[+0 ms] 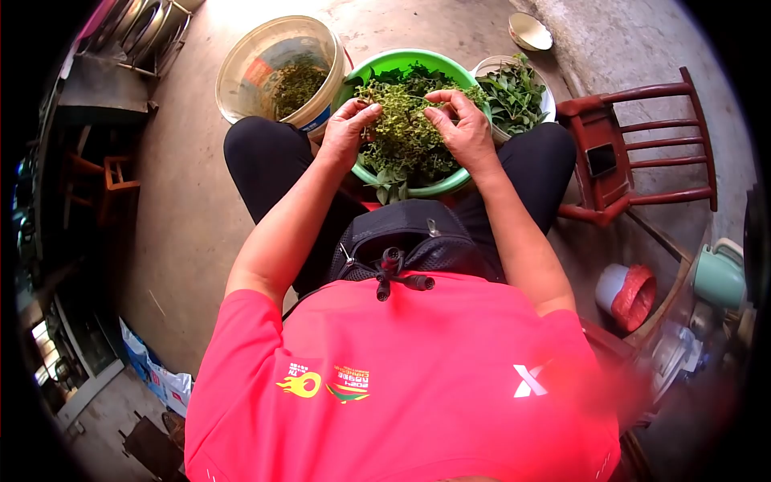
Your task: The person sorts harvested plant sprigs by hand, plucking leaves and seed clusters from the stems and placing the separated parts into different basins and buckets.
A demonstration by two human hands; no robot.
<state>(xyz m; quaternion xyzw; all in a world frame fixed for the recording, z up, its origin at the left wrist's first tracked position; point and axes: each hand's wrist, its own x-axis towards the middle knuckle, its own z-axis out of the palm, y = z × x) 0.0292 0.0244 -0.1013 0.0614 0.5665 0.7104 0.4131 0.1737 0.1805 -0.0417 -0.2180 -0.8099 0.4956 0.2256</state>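
A green basin (450,63) between my knees is heaped with leafy green sprigs and pale yellow-green clusters (401,132). Over its left side, my left hand (351,131) has its thumb and fingers pinched together; what they hold is too small to name. My right hand (463,128) is over the right side of the heap, thumb and index finger close together at a thin green stem. The stem runs leftward above the clusters.
A large cream bucket (241,60) with some greens stands left of the basin. On the right is a white container (548,103) of green leaves. A red-brown chair (590,161) holds a dark phone-like object (600,160). A bowl (530,31) lies farther back.
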